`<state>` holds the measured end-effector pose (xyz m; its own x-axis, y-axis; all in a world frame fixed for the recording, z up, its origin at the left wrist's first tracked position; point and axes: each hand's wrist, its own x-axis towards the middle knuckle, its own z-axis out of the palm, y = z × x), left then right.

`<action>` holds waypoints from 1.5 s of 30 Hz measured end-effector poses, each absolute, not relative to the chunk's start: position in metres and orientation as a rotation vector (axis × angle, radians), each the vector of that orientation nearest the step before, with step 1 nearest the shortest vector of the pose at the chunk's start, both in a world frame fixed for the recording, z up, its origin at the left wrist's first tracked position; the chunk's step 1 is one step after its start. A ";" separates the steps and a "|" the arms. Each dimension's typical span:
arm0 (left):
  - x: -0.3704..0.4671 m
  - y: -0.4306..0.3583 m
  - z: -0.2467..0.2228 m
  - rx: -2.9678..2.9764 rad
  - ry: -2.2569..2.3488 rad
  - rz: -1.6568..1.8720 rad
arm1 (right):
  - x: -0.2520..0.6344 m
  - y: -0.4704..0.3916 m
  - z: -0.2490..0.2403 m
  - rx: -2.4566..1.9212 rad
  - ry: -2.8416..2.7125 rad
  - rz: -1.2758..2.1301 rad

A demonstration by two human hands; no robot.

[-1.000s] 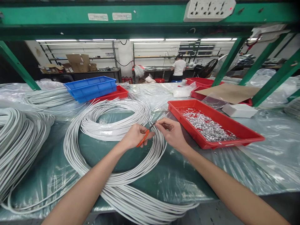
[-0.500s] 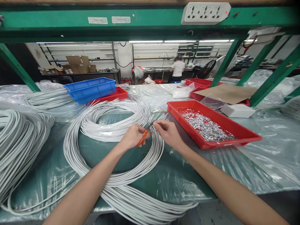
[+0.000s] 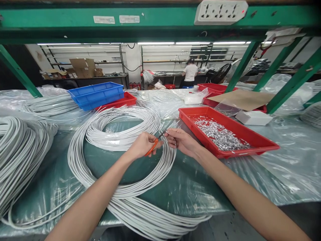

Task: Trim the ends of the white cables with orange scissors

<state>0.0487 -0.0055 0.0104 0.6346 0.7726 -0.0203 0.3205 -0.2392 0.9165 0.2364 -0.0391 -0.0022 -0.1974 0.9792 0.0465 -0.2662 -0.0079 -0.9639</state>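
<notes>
My left hand (image 3: 144, 145) is closed round the orange handles of a pair of scissors (image 3: 151, 148), whose dark blades point up and to the right. At the blade tips, the thumb and forefinger of my right hand (image 3: 181, 140) are pinched together; what lies between them is too small to make out. Under both hands lies a large coil of white cable (image 3: 82, 160), its loops spread over the table. A second ring of white cable (image 3: 120, 142) rests on its far part, and cable ends run over the near edge.
A red tray (image 3: 240, 129) of small shiny metal pieces stands to the right, by a white box (image 3: 253, 117). Thick cable coils (image 3: 22, 157) lie at the left. Behind are blue trays (image 3: 97, 95), a green frame (image 3: 160, 25) and a person (image 3: 190, 73).
My right hand has turned a little, and its other fingers have opened out below the pinch. My left hand and the scissors have hardly moved.
</notes>
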 end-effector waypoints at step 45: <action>0.052 -0.005 0.011 1.409 0.564 0.939 | 0.216 -0.056 -0.005 -1.024 -1.638 0.400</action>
